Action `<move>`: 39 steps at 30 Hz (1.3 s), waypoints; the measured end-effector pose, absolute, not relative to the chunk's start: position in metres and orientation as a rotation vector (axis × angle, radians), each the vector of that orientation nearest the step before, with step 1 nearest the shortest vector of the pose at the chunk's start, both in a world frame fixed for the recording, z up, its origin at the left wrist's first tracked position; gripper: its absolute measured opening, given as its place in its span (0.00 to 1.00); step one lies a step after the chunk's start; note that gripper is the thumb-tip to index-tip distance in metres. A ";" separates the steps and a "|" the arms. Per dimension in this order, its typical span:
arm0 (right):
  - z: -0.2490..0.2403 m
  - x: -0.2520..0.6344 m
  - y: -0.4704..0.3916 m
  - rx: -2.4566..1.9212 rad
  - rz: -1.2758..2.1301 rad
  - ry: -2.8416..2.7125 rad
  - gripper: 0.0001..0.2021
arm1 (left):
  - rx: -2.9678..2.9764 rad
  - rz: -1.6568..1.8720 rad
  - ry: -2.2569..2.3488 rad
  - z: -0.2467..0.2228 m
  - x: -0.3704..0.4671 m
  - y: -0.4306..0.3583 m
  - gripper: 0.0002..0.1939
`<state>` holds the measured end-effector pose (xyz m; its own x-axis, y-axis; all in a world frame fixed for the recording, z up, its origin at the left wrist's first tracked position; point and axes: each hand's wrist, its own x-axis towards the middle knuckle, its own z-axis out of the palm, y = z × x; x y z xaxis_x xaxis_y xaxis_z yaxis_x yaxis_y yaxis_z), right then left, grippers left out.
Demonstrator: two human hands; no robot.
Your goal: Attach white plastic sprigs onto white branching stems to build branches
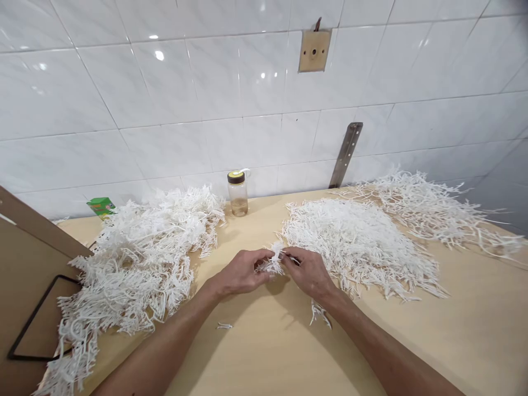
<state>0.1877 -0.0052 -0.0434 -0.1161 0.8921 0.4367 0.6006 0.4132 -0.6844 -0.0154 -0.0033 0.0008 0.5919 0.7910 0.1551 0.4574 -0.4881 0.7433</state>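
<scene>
Between the fingertips of my left hand (244, 271) is a small white branched sprig (275, 259), plastic-looking, with thin spiky twigs. My right hand (308, 270) pinches at the sprig's right side. Something thin and dark shows at its fingertips, too small to name. A large pile of white bushy sprigs (140, 258) lies to the left. Beside my right hand spreads a pile of short white sprigs (358, 242), and longer white branched strands (429, 206) lie behind it. A few loose sprigs (319, 314) rest under my right wrist, with a tiny white piece (225, 325) near my left forearm.
A clear bottle with a dark lid (238, 197) stands at the table's back edge. Behind the left pile is a green packet (101, 207). A metal bracket (346, 154) rises against the tiled wall. A brown panel with a black metal loop (31, 319) borders the left.
</scene>
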 end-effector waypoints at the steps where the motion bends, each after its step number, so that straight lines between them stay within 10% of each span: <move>1: -0.043 0.188 -0.005 -1.282 0.439 -1.801 0.12 | 2.231 0.604 0.984 0.002 -0.016 -0.004 0.10; 19: -0.050 0.181 -0.013 -1.215 0.232 -2.083 0.12 | 1.839 1.217 0.948 0.002 -0.017 0.006 0.14; 39: -0.033 0.138 -0.063 -0.768 0.244 -2.180 0.08 | 1.378 1.049 1.066 -0.039 -0.012 0.020 0.09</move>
<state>0.1377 -0.0627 -0.0325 -0.4998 0.5986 0.6260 0.4455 0.7975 -0.4069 -0.0117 0.0204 -0.0393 0.2176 0.9753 0.0371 0.0521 -0.0495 0.9974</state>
